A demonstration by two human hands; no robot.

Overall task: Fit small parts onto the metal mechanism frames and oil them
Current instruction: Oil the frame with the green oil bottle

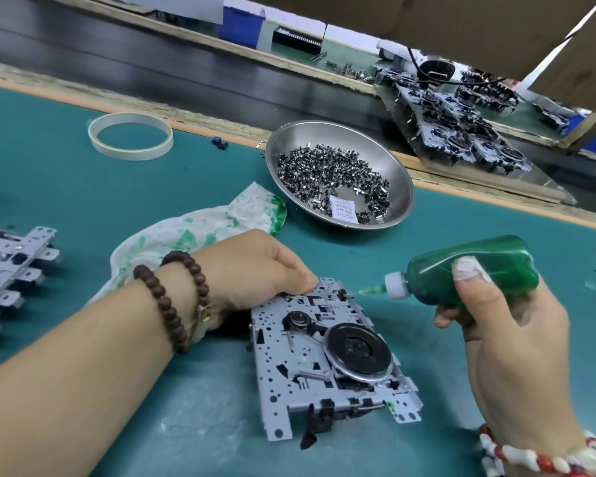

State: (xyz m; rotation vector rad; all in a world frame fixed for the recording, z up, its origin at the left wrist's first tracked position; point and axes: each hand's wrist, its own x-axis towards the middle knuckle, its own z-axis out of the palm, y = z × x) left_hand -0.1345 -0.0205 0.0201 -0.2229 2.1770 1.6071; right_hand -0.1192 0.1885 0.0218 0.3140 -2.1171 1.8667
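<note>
The metal frame (pixel 327 359), lying on the green mat (pixel 83 187), is being pinned at its far corner by the left hand (pixel 255 266) while oil is being applied from the green bottle (pixel 475 270) gripped in the right hand (pixel 506 325), further frames (pixel 11 270) being left unoiled at far left.

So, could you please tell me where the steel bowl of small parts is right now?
In the head view the steel bowl sits on the green mat right of centre, beyond the mechanism frame, just right of the green-stained cloth.
</note>
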